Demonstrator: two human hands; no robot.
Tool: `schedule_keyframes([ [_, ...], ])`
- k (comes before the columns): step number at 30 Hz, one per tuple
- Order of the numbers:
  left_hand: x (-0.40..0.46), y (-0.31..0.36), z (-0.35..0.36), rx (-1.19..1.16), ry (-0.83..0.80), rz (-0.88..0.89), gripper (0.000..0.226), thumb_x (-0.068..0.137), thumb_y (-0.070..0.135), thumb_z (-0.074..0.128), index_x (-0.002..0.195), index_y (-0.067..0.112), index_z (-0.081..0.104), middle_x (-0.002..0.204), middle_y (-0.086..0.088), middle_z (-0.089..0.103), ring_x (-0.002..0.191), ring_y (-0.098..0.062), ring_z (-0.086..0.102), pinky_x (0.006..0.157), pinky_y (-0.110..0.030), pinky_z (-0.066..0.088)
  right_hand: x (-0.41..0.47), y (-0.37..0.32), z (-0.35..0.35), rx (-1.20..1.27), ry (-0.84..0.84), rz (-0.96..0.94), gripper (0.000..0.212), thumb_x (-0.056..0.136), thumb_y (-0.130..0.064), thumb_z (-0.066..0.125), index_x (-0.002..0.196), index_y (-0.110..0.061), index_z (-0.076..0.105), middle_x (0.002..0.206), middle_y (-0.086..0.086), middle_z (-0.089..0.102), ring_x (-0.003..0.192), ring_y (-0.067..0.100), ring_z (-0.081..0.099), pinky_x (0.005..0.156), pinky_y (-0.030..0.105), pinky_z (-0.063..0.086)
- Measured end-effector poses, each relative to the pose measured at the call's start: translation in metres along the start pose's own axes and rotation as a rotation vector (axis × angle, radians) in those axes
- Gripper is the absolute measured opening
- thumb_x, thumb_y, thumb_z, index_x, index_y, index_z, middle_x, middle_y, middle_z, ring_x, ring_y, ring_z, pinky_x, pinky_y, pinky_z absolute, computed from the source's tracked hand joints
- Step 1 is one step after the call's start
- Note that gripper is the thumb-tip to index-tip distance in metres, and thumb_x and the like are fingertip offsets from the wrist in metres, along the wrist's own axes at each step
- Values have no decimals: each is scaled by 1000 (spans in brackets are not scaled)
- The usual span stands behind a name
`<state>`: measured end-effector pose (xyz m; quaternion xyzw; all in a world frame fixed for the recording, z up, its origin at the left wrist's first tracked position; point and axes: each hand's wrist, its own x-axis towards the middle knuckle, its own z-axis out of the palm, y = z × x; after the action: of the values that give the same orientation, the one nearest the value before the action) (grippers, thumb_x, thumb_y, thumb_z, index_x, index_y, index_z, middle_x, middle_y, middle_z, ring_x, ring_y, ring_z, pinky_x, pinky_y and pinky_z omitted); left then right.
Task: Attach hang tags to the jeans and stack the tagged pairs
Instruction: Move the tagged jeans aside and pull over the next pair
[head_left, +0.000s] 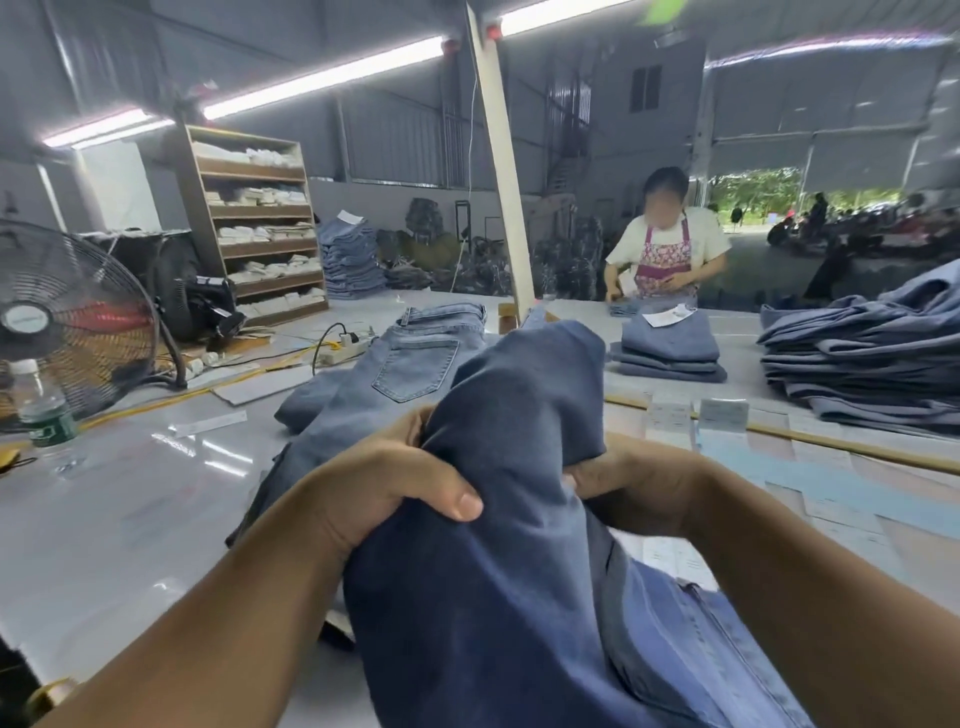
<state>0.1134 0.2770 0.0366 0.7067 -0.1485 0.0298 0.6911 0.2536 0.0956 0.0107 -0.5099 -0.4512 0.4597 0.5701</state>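
Jeans (509, 519) are being held up bunched, left hand (384, 488) and right hand (639, 493) both gripping the denim tightly

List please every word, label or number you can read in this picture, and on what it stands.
None can be read.
Water bottle green label: too blurred.
Fan hub badge: too blurred.
Paper tag on the folded stack: print too small.
Hang tags on the table: too blurred.

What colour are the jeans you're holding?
Dark blue jeans, seen in the head view.
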Motion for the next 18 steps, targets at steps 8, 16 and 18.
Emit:
schedule_keyframes([
  [8, 7, -5, -41, 193, 217, -54, 43, 41, 16, 77, 84, 14, 75, 84, -12, 73, 79, -26, 71, 76, -39, 53, 2, 7, 5, -143, 432, -21, 39, 59, -16, 88, 97, -18, 77, 102, 10, 75, 96, 28, 71, 84, 43, 58],
  [16, 21, -1, -64, 294, 478, 37, 53, 40, 41, 93, 90, 36, 78, 96, 2, 78, 90, -16, 74, 77, -32, 56, 47, -33, 32, -1014, 890, -318, 20, 75, -28, 77, 89, -20, 65, 75, -7, 69, 69, 12, 63, 56, 26, 45],
  [18, 26, -6, -73, 199, 626, 104, 42, 44, 29, 92, 83, 32, 79, 91, -1, 78, 84, -18, 75, 68, -27, 58, 57, -40, 29, -1050, 829, -294, 33, 72, -32, 79, 98, -21, 62, 85, -4, 68, 78, 18, 63, 65, 32, 49],
])
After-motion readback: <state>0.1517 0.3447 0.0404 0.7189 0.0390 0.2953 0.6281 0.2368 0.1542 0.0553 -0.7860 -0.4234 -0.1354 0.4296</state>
